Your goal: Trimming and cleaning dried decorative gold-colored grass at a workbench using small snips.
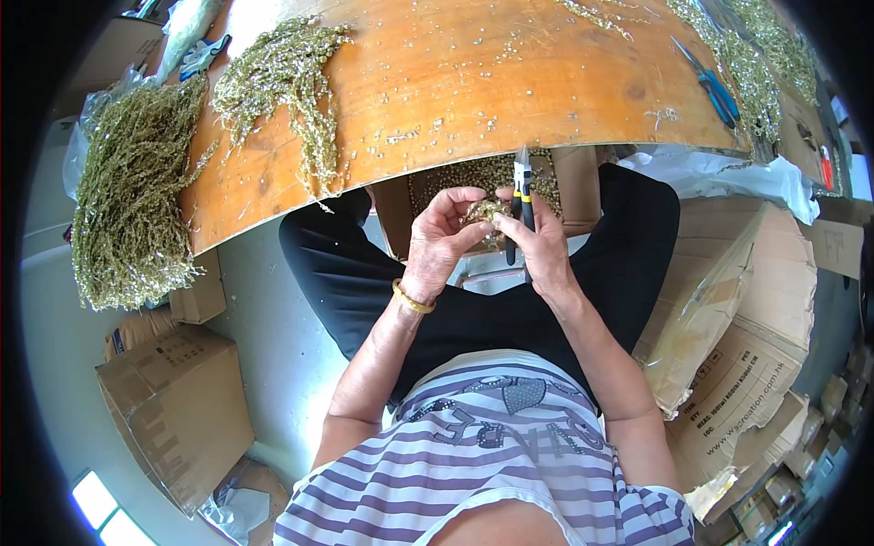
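In front of my lap, just below the table's near edge, a small clump of gold beaded strands (pixel 489 213) is pinched between both hands. My left hand (pixel 443 238) is closed, thumb and fingertips on the clump's left side. My right hand (pixel 543 247) is closed round pliers (pixel 523 196) with black and yellow handles, jaws pointing up toward the table. Its thumb also presses on the clump. Beyond the hands sits an open cardboard box (pixel 575 189) with many loose gold beads inside. How the strands are joined is too small to tell.
On the wooden table (pixel 437 73), loose beads lie scattered. Bundles of gold strands rest at left (pixel 137 191) and right, one overhanging the edge. Blue-handled pliers (pixel 715 91) lie at right. Cardboard boxes (pixel 177 409) stand at left, and opened cardboard (pixel 737 364) at right.
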A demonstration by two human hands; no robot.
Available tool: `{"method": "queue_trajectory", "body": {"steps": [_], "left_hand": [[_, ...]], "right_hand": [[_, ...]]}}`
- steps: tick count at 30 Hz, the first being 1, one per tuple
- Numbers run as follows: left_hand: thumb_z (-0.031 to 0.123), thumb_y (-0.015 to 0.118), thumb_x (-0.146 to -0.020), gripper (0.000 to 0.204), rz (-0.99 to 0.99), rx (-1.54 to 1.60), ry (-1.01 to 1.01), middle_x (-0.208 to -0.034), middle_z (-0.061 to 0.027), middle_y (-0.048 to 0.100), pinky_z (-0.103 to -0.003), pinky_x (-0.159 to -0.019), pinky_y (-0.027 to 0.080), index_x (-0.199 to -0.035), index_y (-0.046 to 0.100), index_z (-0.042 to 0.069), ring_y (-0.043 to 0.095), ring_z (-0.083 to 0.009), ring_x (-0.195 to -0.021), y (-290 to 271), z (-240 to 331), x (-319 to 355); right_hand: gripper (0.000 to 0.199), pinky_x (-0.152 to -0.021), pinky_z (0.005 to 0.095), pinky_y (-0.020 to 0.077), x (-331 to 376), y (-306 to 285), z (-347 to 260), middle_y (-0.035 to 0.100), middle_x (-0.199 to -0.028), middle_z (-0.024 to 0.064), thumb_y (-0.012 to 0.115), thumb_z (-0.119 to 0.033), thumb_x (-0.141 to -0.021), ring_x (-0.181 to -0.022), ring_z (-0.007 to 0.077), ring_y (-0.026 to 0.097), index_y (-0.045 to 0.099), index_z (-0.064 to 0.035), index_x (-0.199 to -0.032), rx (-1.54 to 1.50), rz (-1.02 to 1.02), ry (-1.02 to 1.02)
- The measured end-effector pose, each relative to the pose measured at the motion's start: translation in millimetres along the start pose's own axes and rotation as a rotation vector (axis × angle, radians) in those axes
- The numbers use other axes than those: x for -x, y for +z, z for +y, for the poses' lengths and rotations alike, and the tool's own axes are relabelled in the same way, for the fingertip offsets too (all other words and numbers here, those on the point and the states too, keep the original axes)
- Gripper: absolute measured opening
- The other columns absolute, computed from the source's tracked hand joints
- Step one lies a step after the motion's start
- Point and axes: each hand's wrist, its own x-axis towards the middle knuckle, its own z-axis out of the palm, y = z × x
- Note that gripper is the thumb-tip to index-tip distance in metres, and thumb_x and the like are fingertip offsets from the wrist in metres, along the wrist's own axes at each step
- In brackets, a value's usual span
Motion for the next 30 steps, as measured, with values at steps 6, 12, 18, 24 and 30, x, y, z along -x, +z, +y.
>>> {"method": "queue_trajectory", "body": {"steps": [6,12,18,24,30], "left_hand": [[-0.005,0.06,-0.077,0.028,0.073,-0.236,0.074,-0.091,-0.0028,0.058,-0.021,-0.075,0.047,-0.104,0.054,0.001,0.054,-0.0072,-0.083,6.4,1.4,5.7],[-0.005,0.06,-0.076,0.028,0.15,-0.433,0.18,-0.088,-0.0021,0.058,-0.021,-0.073,0.046,-0.103,0.054,0.001,0.053,-0.0072,-0.081,3.7,-2.0,6.1],[-0.005,0.06,-0.074,0.032,0.079,-0.325,0.126,-0.088,-0.002,0.058,-0.021,-0.071,0.046,-0.106,0.052,0.001,0.053,-0.0069,-0.082,2.4,-1.0,3.3],[-0.009,0.058,-0.075,0.035,0.038,-0.285,0.013,-0.096,-0.0038,0.058,-0.021,-0.077,0.047,-0.109,0.051,-0.001,0.055,-0.007,-0.084,-1.0,-5.4,1.8],[-0.007,0.057,-0.073,0.033,0.048,-0.264,0.076,-0.091,-0.0026,0.058,-0.02,-0.07,0.046,-0.105,0.053,0.0,0.053,-0.0061,-0.078,-2.4,-16.5,0.8]], "right_hand": [[0.026,-0.075,0.0194,0.0411,2.8,1.4,2.9,0.055,-0.095,0.001,0.059,-0.003,-0.08,-0.083,0.0059,0.051,0.053,-0.0024,-0.105,0.121,0.016,-0.157],[0.028,-0.077,0.021,0.0411,5.8,3.0,0.8,0.055,-0.094,0.0003,0.061,-0.003,-0.079,-0.085,0.007,0.051,0.054,-0.0034,-0.106,0.216,0.054,-0.152],[0.031,-0.075,0.0218,0.0429,7.2,1.3,2.4,0.054,-0.089,0.0012,0.062,-0.002,-0.077,-0.084,0.0082,0.051,0.054,-0.0038,-0.106,0.186,0.081,-0.102],[0.032,-0.073,0.0225,0.0443,4.9,2.9,6.4,0.053,-0.086,0.0012,0.062,-0.001,-0.076,-0.08,0.0081,0.051,0.053,-0.0037,-0.106,0.255,0.096,-0.209],[0.029,-0.067,0.0196,0.0442,5.2,4.3,1.4,0.052,-0.083,0.0002,0.062,-0.003,-0.078,-0.074,0.0059,0.05,0.054,-0.0034,-0.106,0.278,0.085,-0.203]]}}
